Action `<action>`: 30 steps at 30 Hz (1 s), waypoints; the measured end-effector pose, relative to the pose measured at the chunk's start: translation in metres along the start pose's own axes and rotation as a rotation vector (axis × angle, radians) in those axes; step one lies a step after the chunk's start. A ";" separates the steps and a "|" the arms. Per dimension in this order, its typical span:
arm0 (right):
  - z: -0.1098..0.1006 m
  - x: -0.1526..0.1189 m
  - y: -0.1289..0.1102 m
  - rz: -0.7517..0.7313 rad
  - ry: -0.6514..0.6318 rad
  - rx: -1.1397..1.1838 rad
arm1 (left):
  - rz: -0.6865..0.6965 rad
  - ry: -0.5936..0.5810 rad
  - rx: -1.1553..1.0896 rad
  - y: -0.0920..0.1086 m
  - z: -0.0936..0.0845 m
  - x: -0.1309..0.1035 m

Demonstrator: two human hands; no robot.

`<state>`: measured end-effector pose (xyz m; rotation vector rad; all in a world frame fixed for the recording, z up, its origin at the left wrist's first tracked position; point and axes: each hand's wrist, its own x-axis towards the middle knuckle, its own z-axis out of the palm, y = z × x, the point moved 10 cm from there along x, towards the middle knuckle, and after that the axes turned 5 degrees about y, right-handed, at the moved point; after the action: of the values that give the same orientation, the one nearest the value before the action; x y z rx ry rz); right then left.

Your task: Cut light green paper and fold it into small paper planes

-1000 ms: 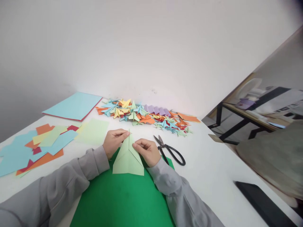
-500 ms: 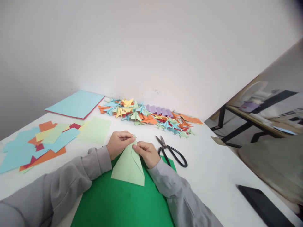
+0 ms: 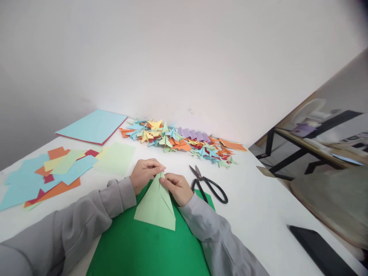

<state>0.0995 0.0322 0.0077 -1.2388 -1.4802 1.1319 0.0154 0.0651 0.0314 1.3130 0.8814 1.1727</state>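
A light green sheet of paper (image 3: 153,207), folded to a narrow point at the far end, is held between my two hands above a green sheet (image 3: 149,249). My left hand (image 3: 145,174) pinches the paper near its tip, thumb and fingers together. On the other edge, just below the tip, my right hand (image 3: 177,187) grips it with thumb on top. A slanting fold line runs down the paper's right side. The very tip is mostly covered by my fingers. Black-handled scissors (image 3: 205,182) lie right of my right hand, blades partly apart.
Several folded paper planes (image 3: 172,140) are heaped along the wall. Loose coloured paper pieces (image 3: 57,172) spread over the left of the white table (image 3: 247,230). Behind them lies a light blue sheet stack (image 3: 93,125). A black flat object (image 3: 319,249) sits near the right edge.
My right hand has shifted slightly left and up along the paper's edge. The paper's near edge sits a little lower; my left hand stays almost in place.
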 end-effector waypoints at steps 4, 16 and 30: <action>-0.001 0.000 0.000 -0.010 0.021 -0.030 | -0.046 0.003 -0.032 -0.004 0.001 0.000; -0.002 0.001 -0.001 0.003 0.024 0.013 | -0.074 -0.041 0.013 -0.007 0.004 0.001; -0.007 0.004 0.001 0.043 0.055 0.024 | -0.070 0.214 0.102 -0.017 -0.025 0.011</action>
<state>0.1061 0.0371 0.0090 -1.2812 -1.4015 1.1316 -0.0036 0.0833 0.0138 1.2427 1.1466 1.2416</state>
